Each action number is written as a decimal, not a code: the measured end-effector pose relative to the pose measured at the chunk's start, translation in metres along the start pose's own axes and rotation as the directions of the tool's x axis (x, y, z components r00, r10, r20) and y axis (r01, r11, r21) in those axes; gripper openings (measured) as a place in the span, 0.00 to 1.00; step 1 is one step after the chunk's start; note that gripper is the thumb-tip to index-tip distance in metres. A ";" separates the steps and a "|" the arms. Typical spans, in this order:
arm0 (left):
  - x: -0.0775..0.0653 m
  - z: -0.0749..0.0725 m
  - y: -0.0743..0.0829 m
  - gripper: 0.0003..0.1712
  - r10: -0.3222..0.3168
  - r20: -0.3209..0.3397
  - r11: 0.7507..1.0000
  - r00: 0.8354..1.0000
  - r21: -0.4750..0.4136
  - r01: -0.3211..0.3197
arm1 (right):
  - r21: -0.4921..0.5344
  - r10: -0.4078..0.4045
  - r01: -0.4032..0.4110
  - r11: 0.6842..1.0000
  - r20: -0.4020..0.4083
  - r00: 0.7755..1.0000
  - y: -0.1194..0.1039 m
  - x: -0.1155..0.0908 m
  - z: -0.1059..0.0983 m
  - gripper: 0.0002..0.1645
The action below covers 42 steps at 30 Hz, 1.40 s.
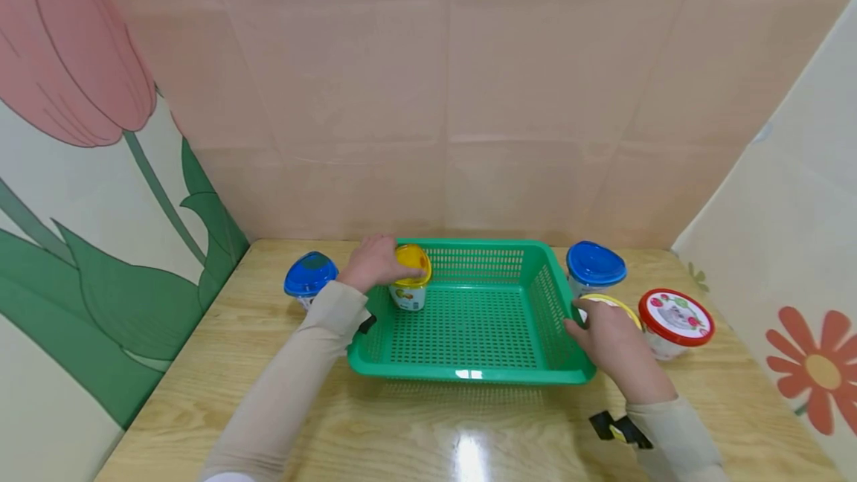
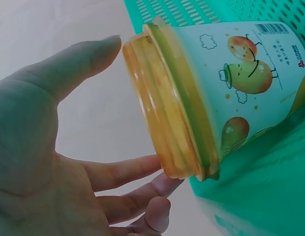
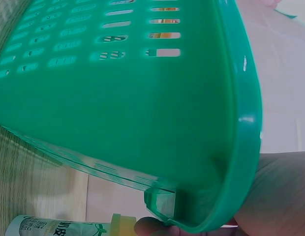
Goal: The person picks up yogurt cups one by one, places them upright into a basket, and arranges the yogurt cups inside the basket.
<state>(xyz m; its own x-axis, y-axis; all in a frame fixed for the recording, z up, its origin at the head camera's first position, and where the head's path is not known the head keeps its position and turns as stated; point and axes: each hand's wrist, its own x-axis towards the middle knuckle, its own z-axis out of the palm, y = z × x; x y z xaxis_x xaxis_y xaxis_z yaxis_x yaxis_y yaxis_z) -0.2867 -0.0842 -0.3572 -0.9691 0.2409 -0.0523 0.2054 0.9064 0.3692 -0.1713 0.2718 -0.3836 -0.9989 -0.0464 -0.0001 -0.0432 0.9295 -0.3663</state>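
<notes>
A yellow-lidded cup [image 1: 410,297] with cartoon fruit printed on its side stands at the left end of a green plastic basket [image 1: 469,376]. My left hand [image 1: 378,265] is at its lid. In the left wrist view, fingertips touch one side of the cup's lid [image 2: 167,103], while the thumb is stretched out just off the other side. On the right, my right hand [image 1: 616,344] grips the basket's end rim. The right wrist view shows the hand [image 3: 283,187] behind the basket rim [image 3: 248,123], with a fingertip below; most fingers are hidden.
A blue-lidded cup [image 1: 311,274] stands left of the basket. To the right are another blue-lidded cup [image 1: 596,262], a yellow-rimmed tub [image 1: 621,303] partly behind my right hand, and a red-rimmed tub [image 1: 676,318]. The wooden table [image 1: 375,437] meets a draped backdrop behind.
</notes>
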 end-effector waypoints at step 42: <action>-0.052 -0.038 -0.043 0.33 0.005 0.019 0.990 1.000 -0.141 -0.002 | 0.005 -0.002 0.002 1.000 -0.004 1.000 0.001 -0.001 0.002 0.31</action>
<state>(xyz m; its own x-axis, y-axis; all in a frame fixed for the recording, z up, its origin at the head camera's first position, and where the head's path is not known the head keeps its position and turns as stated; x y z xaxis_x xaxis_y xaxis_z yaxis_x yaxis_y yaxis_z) -0.2498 -0.1487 -0.3352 -0.9653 0.2521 -0.0680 0.1864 0.8477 0.4966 -0.1700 0.2721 -0.3854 -0.9989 -0.0468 0.0039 -0.0449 0.9276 -0.3709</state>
